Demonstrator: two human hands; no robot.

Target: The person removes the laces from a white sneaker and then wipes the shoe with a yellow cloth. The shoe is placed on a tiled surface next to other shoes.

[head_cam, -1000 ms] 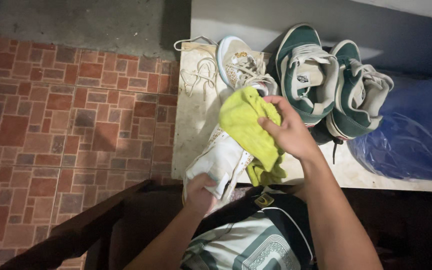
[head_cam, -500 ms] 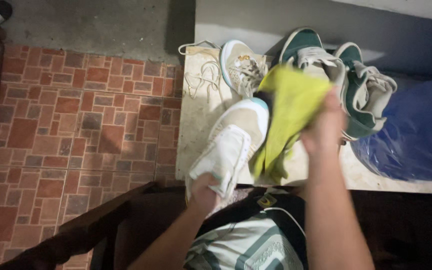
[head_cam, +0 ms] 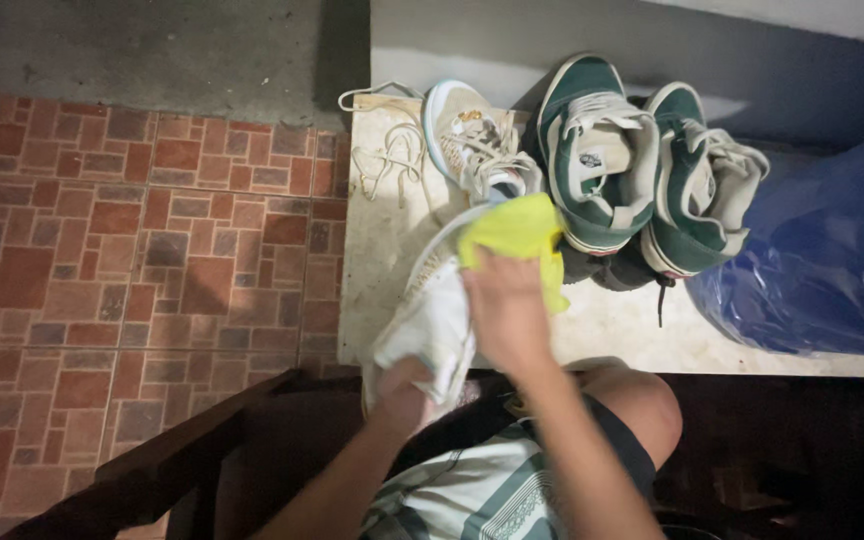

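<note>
Roughly by size, largest first:
Floor: red-brown brick-pattern tiles [head_cam: 142,240] fill the left half of the frame, with grey concrete along the upper left edge.
Slab: a pale stone slab [head_cam: 382,250] runs from the centre to the right edge and bears the shoes.
Bag: a blue plastic bag [head_cam: 812,260] lies at the right edge on the slab, just beside the green shoes.
Green pair: two green-and-white sneakers [head_cam: 642,170] stand side by side at upper centre-right, toes towards the top of the frame.
Held shoe: a white-and-tan sneaker [head_cam: 427,310] sits at the centre of the frame, tilted over the near edge of the slab, toe pointing up-right.
Second tan shoe: its matching sneaker [head_cam: 472,140] rests on the slab at upper centre, touching the green pair.
Cloth: a yellow-green cloth [head_cam: 517,235] lies pressed on the held shoe's toe end.
Laces: loose white laces [head_cam: 382,150] lie on the slab's upper-left corner.
Left hand: the left hand [head_cam: 402,395] is closed around the held shoe's heel, lower centre.
Right hand: the right hand [head_cam: 507,305] is clasped over the cloth, pushing it against the shoe.
</note>
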